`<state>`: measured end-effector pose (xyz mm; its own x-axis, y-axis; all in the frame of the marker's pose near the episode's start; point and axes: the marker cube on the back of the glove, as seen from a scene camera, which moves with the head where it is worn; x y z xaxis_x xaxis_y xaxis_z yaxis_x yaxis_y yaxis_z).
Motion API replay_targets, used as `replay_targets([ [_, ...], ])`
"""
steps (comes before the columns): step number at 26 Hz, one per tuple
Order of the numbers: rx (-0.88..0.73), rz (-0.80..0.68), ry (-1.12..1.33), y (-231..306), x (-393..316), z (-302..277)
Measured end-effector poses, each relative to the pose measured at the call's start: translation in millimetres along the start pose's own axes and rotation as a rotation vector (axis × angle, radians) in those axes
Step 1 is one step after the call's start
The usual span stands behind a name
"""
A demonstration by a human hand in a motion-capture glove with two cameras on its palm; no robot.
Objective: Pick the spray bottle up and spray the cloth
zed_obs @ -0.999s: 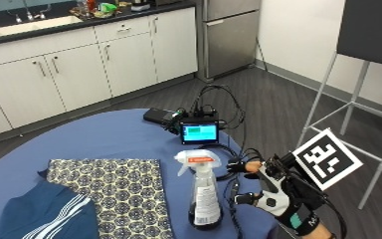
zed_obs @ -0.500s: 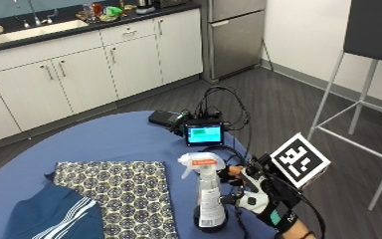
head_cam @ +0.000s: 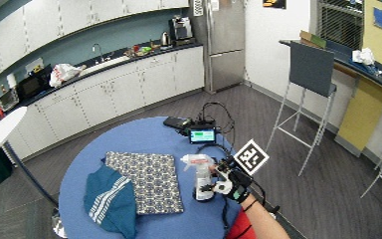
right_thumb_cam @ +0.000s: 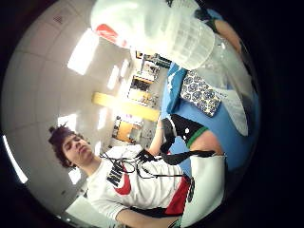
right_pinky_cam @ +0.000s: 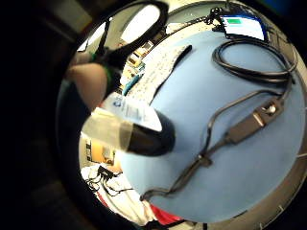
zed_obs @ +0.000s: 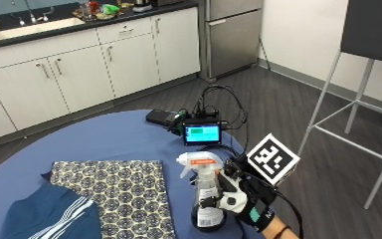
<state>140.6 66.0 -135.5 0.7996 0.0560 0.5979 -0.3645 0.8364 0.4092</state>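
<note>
A clear spray bottle [zed_obs: 203, 181] with a white and orange trigger head stands upright on the round blue table [zed_obs: 111, 144], near its front edge. My gloved right hand [zed_obs: 240, 199] is against the bottle's right side, its fingers curled round the body below the head. In the wide outside view the bottle [head_cam: 201, 174] and the hand [head_cam: 231, 181] stand the same way. The bottle [right_pinky_cam: 129, 127] [right_thumb_cam: 161, 26] fills much of both palm views. A patterned cloth [zed_obs: 115, 191] [head_cam: 148, 179] lies flat just left of the bottle.
A blue striped garment [zed_obs: 45, 216] overlaps the cloth's left corner. Behind the bottle stand a small lit screen [zed_obs: 203, 132], a black box [zed_obs: 161, 117] and looped cables [right_pinky_cam: 252, 124]. A tall stool [zed_obs: 370, 99] stands to the right of the table.
My hand has moved left from beside the bottle onto it, and its fingers have closed round the body. The bottle still stands in the same spot. The outside camera has shifted.
</note>
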Motion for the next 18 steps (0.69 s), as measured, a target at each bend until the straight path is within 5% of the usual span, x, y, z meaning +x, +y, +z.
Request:
replay_targets([
  [11, 0.143, -0.027, -0.069, -15.4, 22.6, 5.0],
  [18, 0.149, 0.063, 0.162, -79.2, -19.7, -5.5],
])
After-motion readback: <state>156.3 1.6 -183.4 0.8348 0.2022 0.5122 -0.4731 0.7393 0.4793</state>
